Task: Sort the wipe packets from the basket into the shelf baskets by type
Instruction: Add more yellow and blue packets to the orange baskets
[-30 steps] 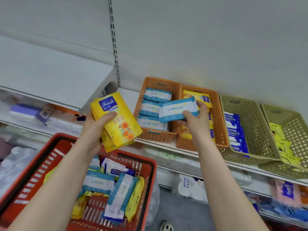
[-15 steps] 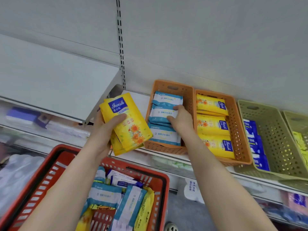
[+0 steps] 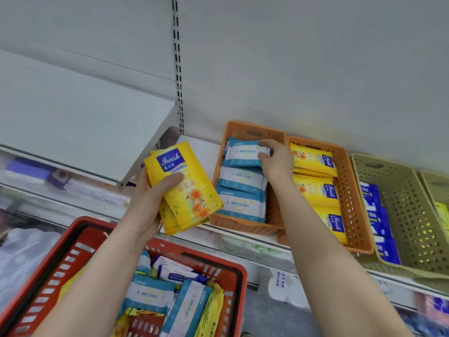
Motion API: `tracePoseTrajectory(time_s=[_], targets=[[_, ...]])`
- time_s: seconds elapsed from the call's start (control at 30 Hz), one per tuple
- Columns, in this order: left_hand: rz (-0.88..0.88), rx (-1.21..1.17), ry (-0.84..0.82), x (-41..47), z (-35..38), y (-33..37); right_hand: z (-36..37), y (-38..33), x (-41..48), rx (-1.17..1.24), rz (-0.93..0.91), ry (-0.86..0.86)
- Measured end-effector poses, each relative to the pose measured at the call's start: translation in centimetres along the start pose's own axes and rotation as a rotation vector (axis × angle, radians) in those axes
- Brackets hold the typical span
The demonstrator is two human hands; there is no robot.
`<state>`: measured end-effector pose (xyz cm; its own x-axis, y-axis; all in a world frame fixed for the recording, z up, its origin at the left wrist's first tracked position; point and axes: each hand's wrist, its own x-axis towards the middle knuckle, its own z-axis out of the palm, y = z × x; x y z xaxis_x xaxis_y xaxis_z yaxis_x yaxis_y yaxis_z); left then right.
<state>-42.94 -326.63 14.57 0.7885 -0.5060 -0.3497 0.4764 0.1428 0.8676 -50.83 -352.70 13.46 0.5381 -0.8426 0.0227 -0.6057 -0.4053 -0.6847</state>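
Slippage is risked: yellow packets [image 3: 184,188] are clenched loosely by the left hand [image 3: 145,205]; a blue packet [image 3: 244,152] at twelve o'clock is grasped by the right hand [image 3: 277,161].

2 hands: left [image 3: 148,203], right [image 3: 277,164]. 2 orange baskets [image 3: 243,227] [image 3: 352,190], 2 olive baskets [image 3: 408,215] [image 3: 437,188], 1 red basket [image 3: 60,263]. 3 teal packets [image 3: 243,153] [image 3: 240,178] [image 3: 240,205] show in 1 orange basket, 3 yellow packets [image 3: 313,159] [image 3: 318,190] [image 3: 335,224] in the other. Left hand's yellow stack [image 3: 187,190]: count unclear.
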Motion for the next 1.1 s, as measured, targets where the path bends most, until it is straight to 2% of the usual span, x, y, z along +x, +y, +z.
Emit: tracePoseTrajectory(time_s=[0.13, 0.23, 0.33, 0.43, 0.7, 0.77, 0.83, 0.87, 0.93, 1.0, 1.03, 1.1], targets=[[0.002, 0.005, 0.003, 0.3, 0.1, 0.0, 0.9, 0.2, 2.8, -0.086, -0.052, -0.019], [0.008, 0.004, -0.003, 0.5, 0.4, 0.0, 1.9, 1.0, 3.4, -0.301, -0.073, -0.155], [0.016, 0.009, -0.012, 0.7, 0.6, 0.0, 2.6, 1.4, 3.2, -0.510, -0.179, -0.110], [0.021, 0.018, -0.009, 0.8, 0.7, 0.1, 3.6, 1.8, 3.2, -0.508, -0.249, -0.150], [0.041, 0.036, 0.012, -0.2, 0.7, 0.8, 3.7, 1.8, 3.3, -0.448, -0.236, -0.214], [0.052, 0.045, 0.016, -0.8, 0.8, 1.2, 2.3, 0.6, 2.0, -0.370, -0.297, -0.135], [0.066, 0.049, 0.020, -1.7, 1.0, 1.4, 0.3, -1.6, -0.6, -0.164, -0.332, -0.076], [0.079, 0.055, 0.022, -2.0, 1.2, 1.5, -0.7, -2.8, -2.5, -0.026, -0.306, -0.117], [0.090, 0.091, 0.033, -2.5, 1.5, 1.2, -2.3, -4.9, -6.7, 0.243, -0.213, -0.332], [0.111, 0.169, 0.060, -3.4, 1.9, 1.0, -3.0, -5.7, -10.7, 0.390, -0.141, -0.527], [0.130, 0.214, 0.072, -3.9, 2.2, 0.8, -3.0, -5.6, -12.3, 0.446, -0.112, -0.577], [0.145, 0.280, 0.057, -5.0, 3.0, 0.2, -3.4, -4.6, -14.6, 0.509, -0.063, -0.564]])
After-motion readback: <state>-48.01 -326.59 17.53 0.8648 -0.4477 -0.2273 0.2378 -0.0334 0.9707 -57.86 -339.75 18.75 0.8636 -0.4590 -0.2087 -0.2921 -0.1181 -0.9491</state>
